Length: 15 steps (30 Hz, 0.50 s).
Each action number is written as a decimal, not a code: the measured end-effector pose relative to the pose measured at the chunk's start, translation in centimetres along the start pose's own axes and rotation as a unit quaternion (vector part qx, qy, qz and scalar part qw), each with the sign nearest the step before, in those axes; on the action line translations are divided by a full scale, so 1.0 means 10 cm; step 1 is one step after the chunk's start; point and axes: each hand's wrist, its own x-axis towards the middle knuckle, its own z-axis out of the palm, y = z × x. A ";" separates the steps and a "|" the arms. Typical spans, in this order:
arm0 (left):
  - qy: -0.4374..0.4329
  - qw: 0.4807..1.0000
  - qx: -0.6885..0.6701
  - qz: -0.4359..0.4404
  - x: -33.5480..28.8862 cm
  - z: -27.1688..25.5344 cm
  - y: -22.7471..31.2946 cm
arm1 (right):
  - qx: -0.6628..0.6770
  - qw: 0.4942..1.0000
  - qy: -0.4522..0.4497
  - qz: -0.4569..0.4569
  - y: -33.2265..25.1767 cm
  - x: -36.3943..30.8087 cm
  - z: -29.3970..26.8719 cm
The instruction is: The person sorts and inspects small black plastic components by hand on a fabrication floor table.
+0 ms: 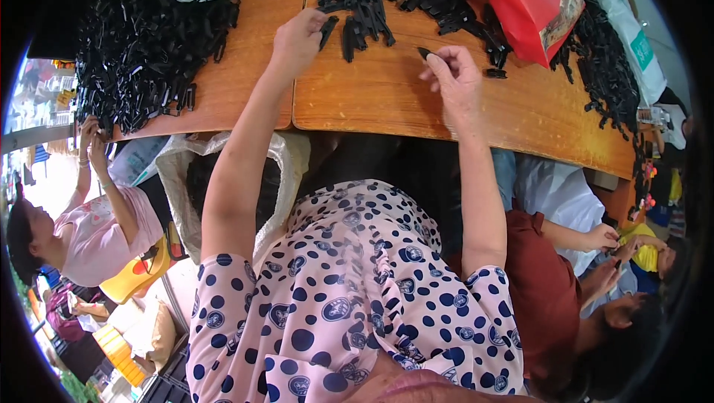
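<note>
My left hand (292,44) is over the wooden table, its fingers closed at the end of a slim black plastic piece (328,32) that looks like a clip. Just beyond it lies a loose cluster of similar black pieces (358,35). To the right, my right hand (457,79) is raised above the table's near part, thumb and forefinger pinching another small dark piece (424,53). Only the pointed tip of that one shows; the fingers hide the remainder.
A large heap of black pieces (141,46) covers the table's left. A red bag (520,5) stands at the far right, near more black pieces (606,68). An open white sack (175,180) hangs below the table edge (387,129). Co-workers sit on both sides.
</note>
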 end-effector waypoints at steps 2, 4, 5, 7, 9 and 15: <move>-0.054 0.916 -0.361 -0.169 -0.07 -0.09 -0.06 | 0.073 0.997 0.005 -0.007 -0.02 -0.04 0.26; -0.043 0.858 -0.489 -0.149 -0.27 -0.08 0.07 | 0.152 0.988 0.001 -0.010 0.00 -0.06 0.51; -0.026 0.780 -0.612 -0.130 -0.38 -0.07 0.18 | 0.162 0.987 -0.005 -0.007 0.01 -0.08 0.62; -0.025 0.755 -0.641 -0.137 -0.54 -0.04 0.43 | 0.189 0.982 -0.003 0.006 -0.02 -0.11 0.82; -0.026 0.726 -0.672 -0.145 -0.59 0.03 0.61 | 0.204 0.978 0.007 -0.051 0.03 -0.11 0.93; 0.004 0.752 -0.629 -0.196 -0.69 0.08 0.81 | -0.002 0.988 0.035 -0.148 0.06 -0.25 0.94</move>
